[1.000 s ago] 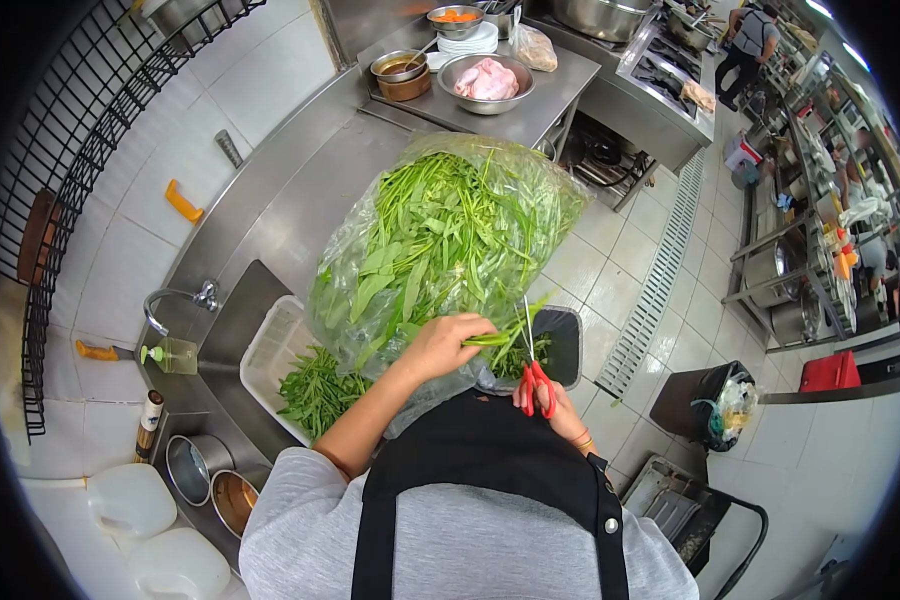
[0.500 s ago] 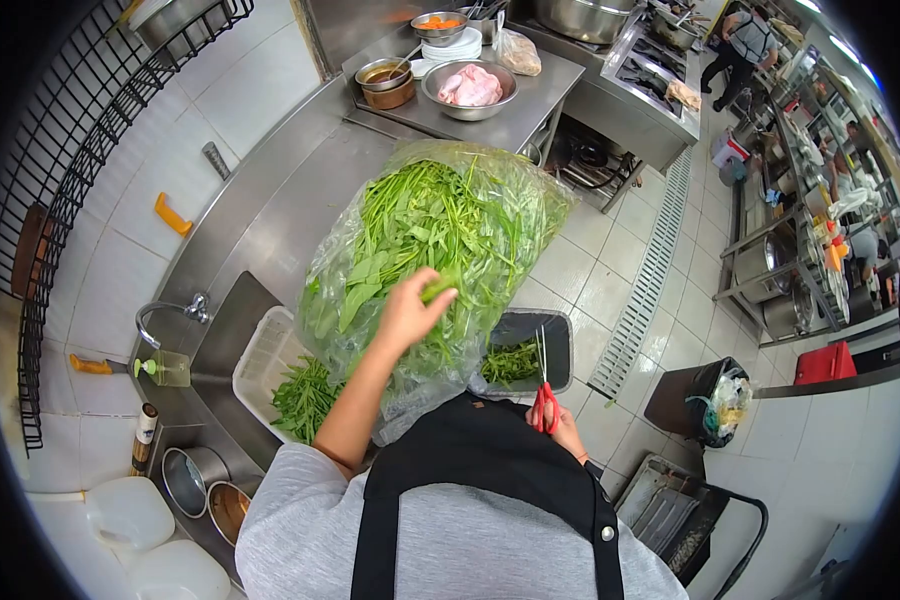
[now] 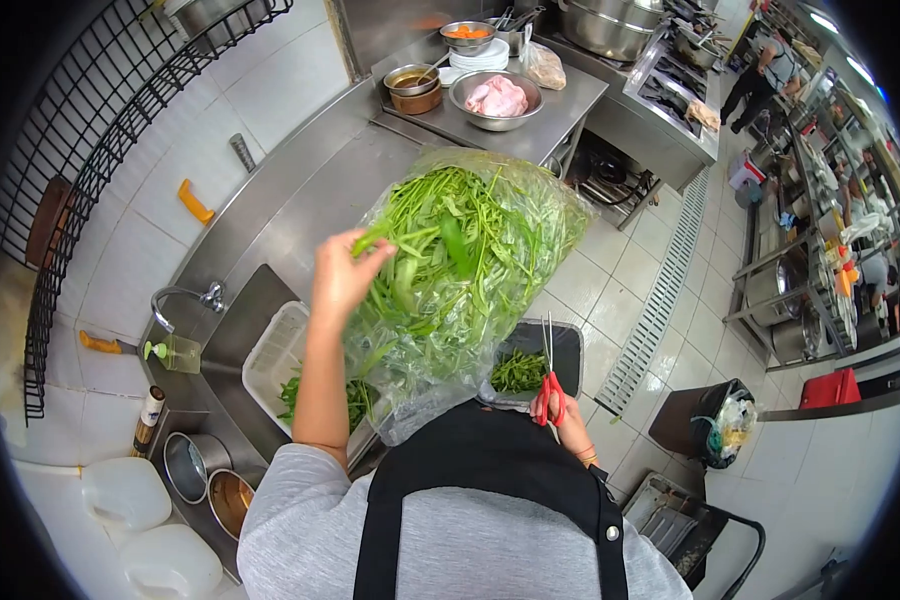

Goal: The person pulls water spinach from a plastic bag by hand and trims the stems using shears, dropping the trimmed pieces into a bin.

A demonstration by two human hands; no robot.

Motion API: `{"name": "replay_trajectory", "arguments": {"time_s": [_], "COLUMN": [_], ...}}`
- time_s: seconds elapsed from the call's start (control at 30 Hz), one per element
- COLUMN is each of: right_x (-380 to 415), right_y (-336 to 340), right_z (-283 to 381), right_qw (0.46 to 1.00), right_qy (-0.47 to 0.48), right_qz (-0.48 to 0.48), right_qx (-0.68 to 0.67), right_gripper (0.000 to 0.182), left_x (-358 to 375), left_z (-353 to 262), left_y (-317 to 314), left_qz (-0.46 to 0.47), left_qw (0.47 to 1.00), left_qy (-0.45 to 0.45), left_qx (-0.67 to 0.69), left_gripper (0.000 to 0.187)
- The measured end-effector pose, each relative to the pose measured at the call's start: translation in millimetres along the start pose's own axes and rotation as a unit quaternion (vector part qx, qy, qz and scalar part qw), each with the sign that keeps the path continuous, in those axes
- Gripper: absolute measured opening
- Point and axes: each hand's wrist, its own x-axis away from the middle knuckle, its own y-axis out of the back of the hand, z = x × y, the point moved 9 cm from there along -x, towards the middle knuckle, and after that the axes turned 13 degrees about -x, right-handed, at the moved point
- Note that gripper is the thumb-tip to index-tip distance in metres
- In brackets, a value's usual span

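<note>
A large clear plastic bag [image 3: 560, 205] lies over the counter edge, heaped with long leafy greens [image 3: 440, 215]. Above its left side, my left hand [image 3: 340, 275] is closed in a pinch on a few green stems [image 3: 378, 238], whose leaves trail over the heap. Red-handled scissors [image 3: 552, 392] are in my right hand [image 3: 573, 432], blades pointing up, by the near rim of a dark grey bin [image 3: 572, 350]. Cut greens [image 3: 519, 371] lie inside that bin. On the left, a white plastic basket [image 3: 268, 348] in the sink holds more greens [image 3: 360, 400], partly hidden behind my forearm.
A faucet [image 3: 185, 297] and a soap bottle [image 3: 177, 352] stand by the sink. Up ahead, a steel bowl [image 3: 500, 122] with raw poultry sits on the counter. A black trash bin [image 3: 682, 425] is at the right. Another person [image 3: 765, 80] stands far back.
My left hand has moved left and a little up from the middle of the heap, pulling the stems along. The scissors stay in my right hand. The whole view has shifted slightly.
</note>
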Motion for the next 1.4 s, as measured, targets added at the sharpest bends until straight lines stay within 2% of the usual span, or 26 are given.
{"name": "replay_trajectory", "arguments": {"time_s": [0.13,0.2,0.27,0.33,0.4,0.43,0.5,0.6,0.67,0.7,0.77,0.8,0.87,0.93,1.0,1.07,1.1,1.13,1.2,1.33,1.4], "right_x": [-6.0,-8.6,-8.2,-5.7,3.5,6.0,13.4,20.7,24.2,26.3,25.8,26.2,26.1,24.3,25.1,26.1,27.9,29.9,35.3,43.1,50.7], "right_y": [-10.0,-16.3,-26.7,-37.5,-57.7,-60.8,-74.2,-78.8,-81.5,-82.4,-76.7,-74.1,-66.9,-56.3,-43.0,-22.4,-12.5,-9.4,7.4,24.7,31.7], "right_z": [8.8,13.6,23.4,36.3,54.5,60.9,73.8,85.2,90.0,90.1,84.5,82.4,80.1,75.0,63.9,53.1,45.7,40.7,34.8,15.9,16.1], "right_qw": [1.000,0.999,0.998,0.995,0.985,0.986,0.979,0.982,0.982,0.981,0.983,0.983,0.989,0.992,0.992,0.996,0.993,0.993,0.988,0.990,0.981], "right_qy": [-0.005,-0.004,0.009,0.023,0.061,0.062,0.071,0.077,0.070,0.060,0.060,0.057,0.041,0.047,0.057,0.037,0.032,0.030,0.051,0.036,0.016], "right_qz": [0.016,0.028,0.061,0.091,0.162,0.158,0.191,0.175,0.174,0.179,0.167,0.162,0.128,0.094,0.070,-0.023,-0.045,-0.045,-0.108,-0.111,-0.173], "right_qx": [0.021,0.025,0.023,0.021,0.002,0.002,0.001,-0.006,-0.020,-0.035,-0.051,-0.067,-0.067,-0.071,-0.089,-0.083,-0.101,-0.101,-0.101,-0.077,-0.082], "right_gripper": [0.039,0.038,0.040,0.043,0.054,0.054,0.067,0.073,0.074,0.075,0.076,0.076,0.076,0.073,0.071,0.072,0.064,0.064,0.050,0.047,0.050], "left_x": [0.4,1.3,1.7,3.9,6.8,7.9,10.3,20.6,26.3,30.1,37.4,40.5,51.5,60.3,76.0,87.0,92.9,98.8,106.0,106.8,98.3], "left_z": [-21.1,-30.0,-40.0,-44.2,-60.2,-60.4,-67.5,-96.0,-101.2,-107.9,-120.2,-124.7,-140.3,-140.4,-153.6,-158.4,-159.6,-159.6,-153.6,-143.5,-125.5], "left_y": [75.1,92.1,98.9,91.4,70.2,55.5,26.0,-20.2,-40.5,-48.8,-62.4,-66.8,-74.9,-91.8,-108.2,-122.3,-132.1,-142.0,-160.8,-158.8,-143.4], "left_qz": [-0.075,-0.104,-0.108,-0.102,-0.058,-0.030,0.008,0.080,0.099,0.104,0.096,0.099,0.111,0.134,0.188,0.199,0.203,0.207,0.211,0.198,0.205], "left_qw": [0.995,0.991,0.975,0.974,0.971,0.973,0.975,0.980,0.975,0.973,0.964,0.963,0.952,0.949,0.927,0.923,0.920,0.917,0.918,0.926,0.943], "left_qy": [0.009,-0.006,-0.062,-0.070,-0.089,-0.074,-0.078,-0.114,-0.107,-0.137,-0.200,-0.203,-0.255,-0.253,-0.300,-0.308,-0.321,-0.333,-0.330,-0.306,-0.242], "left_qx": [0.069,0.087,0.186,0.192,0.215,0.218,0.210,0.144,0.166,0.156,0.147,0.150,0.126,0.129,0.121,0.120,0.098,0.075,0.063,0.095,0.098], "left_gripper": [0.015,0.012,0.009,0.008,0.008,0.008,0.007,0.010,0.013,0.014,0.017,0.017,0.012,0.014,0.018,0.021,0.021,0.021,0.019,0.017,0.018]}}
